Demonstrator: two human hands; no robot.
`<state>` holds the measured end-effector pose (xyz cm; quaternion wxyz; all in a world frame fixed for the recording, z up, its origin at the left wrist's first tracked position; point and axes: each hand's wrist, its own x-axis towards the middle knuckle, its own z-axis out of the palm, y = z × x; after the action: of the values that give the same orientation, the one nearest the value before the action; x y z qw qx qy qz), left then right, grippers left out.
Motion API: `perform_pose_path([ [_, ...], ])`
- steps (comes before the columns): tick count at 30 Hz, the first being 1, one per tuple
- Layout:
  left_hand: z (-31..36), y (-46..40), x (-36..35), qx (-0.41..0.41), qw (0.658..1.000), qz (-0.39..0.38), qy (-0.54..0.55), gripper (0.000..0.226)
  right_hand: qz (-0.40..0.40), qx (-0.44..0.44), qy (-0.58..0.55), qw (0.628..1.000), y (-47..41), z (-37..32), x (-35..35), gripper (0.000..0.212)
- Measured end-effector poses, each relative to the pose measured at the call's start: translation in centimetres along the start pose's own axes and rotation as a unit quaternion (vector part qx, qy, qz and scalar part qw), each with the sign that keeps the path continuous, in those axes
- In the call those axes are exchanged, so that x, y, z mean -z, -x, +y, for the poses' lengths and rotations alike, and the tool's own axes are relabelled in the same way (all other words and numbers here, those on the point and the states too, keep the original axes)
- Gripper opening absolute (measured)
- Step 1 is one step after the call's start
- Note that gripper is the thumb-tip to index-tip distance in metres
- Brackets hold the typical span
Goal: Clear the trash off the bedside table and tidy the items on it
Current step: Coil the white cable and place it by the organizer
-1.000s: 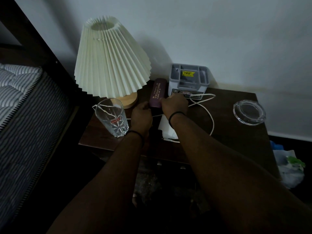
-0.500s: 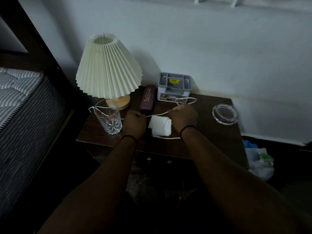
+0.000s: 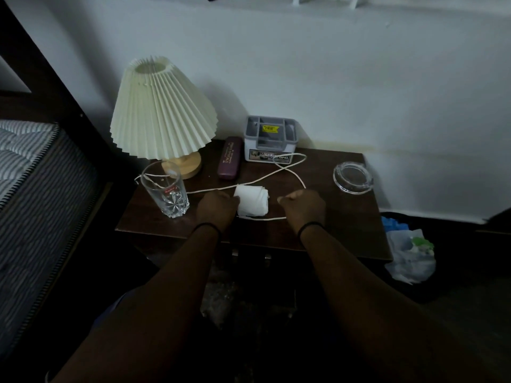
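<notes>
- I see my left hand [image 3: 217, 207] curled, touching the folded tissue [image 3: 252, 201] on the bedside table [image 3: 337, 217].
- My right hand [image 3: 302, 207] pinches the white cord [image 3: 287, 168].

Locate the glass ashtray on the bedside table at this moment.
In the head view the glass ashtray sits near the bedside table's back right corner, right of the white cord and grey organiser.

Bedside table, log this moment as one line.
left hand: touching tissue wad | right hand: fist over white cord | upright: glass, lamp | ashtray: right side
</notes>
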<state>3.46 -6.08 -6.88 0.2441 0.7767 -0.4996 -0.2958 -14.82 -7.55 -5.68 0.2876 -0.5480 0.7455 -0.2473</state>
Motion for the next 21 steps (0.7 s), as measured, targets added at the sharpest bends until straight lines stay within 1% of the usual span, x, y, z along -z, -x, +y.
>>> perform_pose_path([
  [3, 0.2, -0.5, -0.5, 0.014, 1.000, 0.005, 0.008, 0.031, -0.025, 0.017, 0.030, 0.999, -0.5, 0.2, -0.8, 0.024],
  [5, 0.2, -0.8, -0.7, 0.025, 1.000, 0.013, 0.013, 0.030, -0.062, 0.039, 0.072, 0.995, -0.7, 0.3, -0.6, 0.029],
  [7, 0.2, -1.0, -0.7, 0.028, 0.999, 0.026, 0.010, 0.030, -0.113, 0.067, 0.129, 0.983, -0.7, 0.4, -0.2, 0.035],
  [9, 0.1, -1.1, -0.6, 0.033, 0.999, 0.037, 0.008, 0.030, -0.157, 0.092, 0.186, 0.966, -0.6, 0.4, 0.3, 0.032],
  [11, 0.2, -1.1, -0.5, 0.045, 0.998, 0.038, 0.006, 0.032, -0.169, 0.123, 0.236, 0.949, -0.6, 0.5, 0.8, 0.027],
  [14, 0.5, -0.5, -0.3, 0.039, 0.998, 0.043, 0.002, 0.031, -0.159, 0.156, 0.244, 0.944, -0.6, 0.8, 1.3, 0.020],
  [16, 0.8, 0.2, -0.1, 0.024, 0.998, 0.053, 0.000, 0.029, -0.140, 0.185, 0.222, 0.947, -0.7, 0.9, 1.7, 0.012],
  [17, 0.9, 0.6, 0.1, 0.019, 0.998, 0.061, -0.005, 0.028, -0.123, 0.197, 0.202, 0.951, -0.7, 1.0, 2.0, 0.005],
  [18, 0.9, 0.7, 0.3, 0.013, 0.997, 0.071, -0.012, 0.028, -0.103, 0.207, 0.180, 0.956, -0.7, 1.1, 2.2, 0.004],
  [21, 0.4, 0.7, 0.7, 0.020, 0.996, 0.089, -0.024, 0.024, -0.031, 0.214, 0.108, 0.970, -0.4, 1.4, 3.1, 0.006],
])
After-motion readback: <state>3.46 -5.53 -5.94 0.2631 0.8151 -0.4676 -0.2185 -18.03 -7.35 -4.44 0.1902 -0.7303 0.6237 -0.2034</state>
